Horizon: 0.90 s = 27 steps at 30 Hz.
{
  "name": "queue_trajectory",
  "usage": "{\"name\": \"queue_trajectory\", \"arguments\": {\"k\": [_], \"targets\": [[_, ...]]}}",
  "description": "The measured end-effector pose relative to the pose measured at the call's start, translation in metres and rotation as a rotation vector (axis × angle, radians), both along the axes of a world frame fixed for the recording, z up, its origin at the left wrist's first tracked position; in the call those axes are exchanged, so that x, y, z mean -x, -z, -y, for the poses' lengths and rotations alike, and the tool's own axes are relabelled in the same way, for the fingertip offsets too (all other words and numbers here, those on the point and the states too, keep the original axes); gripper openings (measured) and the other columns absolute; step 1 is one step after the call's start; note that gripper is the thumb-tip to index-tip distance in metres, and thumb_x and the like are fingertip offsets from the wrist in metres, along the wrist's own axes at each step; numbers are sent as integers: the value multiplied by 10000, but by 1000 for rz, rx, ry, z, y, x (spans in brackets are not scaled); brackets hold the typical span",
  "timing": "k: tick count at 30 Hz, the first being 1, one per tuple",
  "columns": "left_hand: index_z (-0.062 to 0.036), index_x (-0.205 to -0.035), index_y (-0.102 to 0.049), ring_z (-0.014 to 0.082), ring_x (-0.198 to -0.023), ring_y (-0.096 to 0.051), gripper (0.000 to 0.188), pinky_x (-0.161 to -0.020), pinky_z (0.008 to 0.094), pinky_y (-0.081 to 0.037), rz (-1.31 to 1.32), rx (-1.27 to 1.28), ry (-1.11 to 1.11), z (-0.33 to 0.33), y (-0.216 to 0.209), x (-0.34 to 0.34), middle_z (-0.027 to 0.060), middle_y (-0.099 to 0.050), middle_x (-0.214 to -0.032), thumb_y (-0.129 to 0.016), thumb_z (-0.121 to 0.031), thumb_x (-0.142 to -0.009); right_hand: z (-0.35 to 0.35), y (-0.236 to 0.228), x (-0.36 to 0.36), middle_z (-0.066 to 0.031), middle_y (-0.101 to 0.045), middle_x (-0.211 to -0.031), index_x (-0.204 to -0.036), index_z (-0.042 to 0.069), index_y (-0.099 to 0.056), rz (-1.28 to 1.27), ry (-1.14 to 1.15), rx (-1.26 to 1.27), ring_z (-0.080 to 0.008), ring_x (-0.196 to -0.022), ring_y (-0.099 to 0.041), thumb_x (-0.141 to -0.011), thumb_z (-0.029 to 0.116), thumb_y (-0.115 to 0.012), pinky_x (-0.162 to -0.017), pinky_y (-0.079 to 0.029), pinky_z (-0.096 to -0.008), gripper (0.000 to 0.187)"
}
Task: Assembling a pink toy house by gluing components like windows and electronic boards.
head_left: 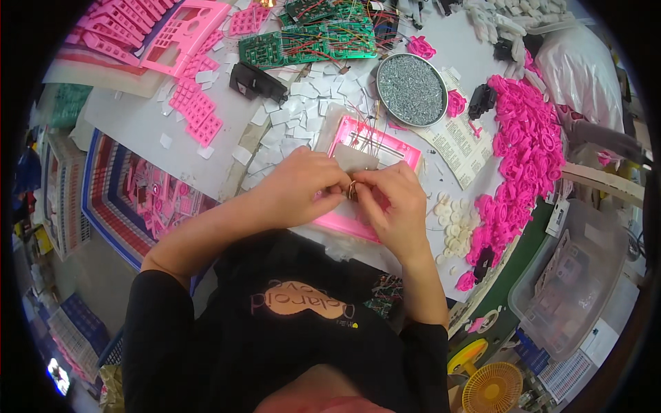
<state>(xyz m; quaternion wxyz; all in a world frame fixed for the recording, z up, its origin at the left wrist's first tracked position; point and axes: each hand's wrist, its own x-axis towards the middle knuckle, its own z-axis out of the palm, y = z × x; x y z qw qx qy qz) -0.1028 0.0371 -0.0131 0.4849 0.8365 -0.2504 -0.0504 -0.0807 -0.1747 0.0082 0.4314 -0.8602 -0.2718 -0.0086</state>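
Note:
A pink plastic casing lies in front of me, its near part reaching under my hands. Both hands meet over its middle with fingertips almost touching. My left hand is closed in a pinch, and so is my right hand. Between them shows a short bit of thin coppery wire, which both seem to grip; the fingers hide its ends. Just beyond the fingertips sits a flat grey piece. Several thin red and dark wires rise from the casing's far side.
A round metal bowl of screws stands beyond the casing. Wired green circuit boards lie at the back, with white paper pieces before them. Pink button pads lie left; pink ring-shaped parts and cream discs right.

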Motion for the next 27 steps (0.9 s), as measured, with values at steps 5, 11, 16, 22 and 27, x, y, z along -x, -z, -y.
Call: {"name": "queue_trajectory", "arguments": {"k": [5,11,16,22,27], "targets": [[-116,-880,-647,192,-762,-614,107,-737,360,-386,-2,-20,-45,5,-3,1,-16,-622,-776,-713,-140,-798,1,1,3,-29,-704,-802,-910,67,-733,3,31,4,-224,-743,-584,-741,36,-764,-709,-447,-347,174],[-113,-869,-650,190,-750,-611,94,-757,375,-385,3,-16,-64,8,-6,4,-17,-617,-760,-711,-143,-804,0,0,10,-29,-696,-796,-895,73,-733,28,66,31,-228,-768,-590,-740,56,-772,-731,-430,-363,160],[-108,-858,-655,197,-747,-606,73,-762,381,-378,2,-57,-122,9,-7,6,-8,-618,-759,-703,-141,-813,-1,-2,12,-27,-692,-795,-882,76,-733,23,75,35,-228,-775,-593,-742,58,-775,-747,-417,-358,147],[-106,-848,-652,208,-779,-601,65,-780,401,-358,99,-146,-91,8,-2,3,6,-625,-773,-701,-128,-811,-1,-1,12,-20,-687,-793,-878,78,-732,12,73,51,-223,-777,-590,-740,57,-776,-750,-413,-356,146],[-116,-855,-641,209,-784,-595,89,-793,406,-347,120,-102,-103,8,0,7,3,-629,-793,-687,-97,-780,0,1,10,-12,-681,-788,-877,93,-735,-36,55,23,-214,-764,-579,-743,64,-775,-764,-405,-350,143]]}}
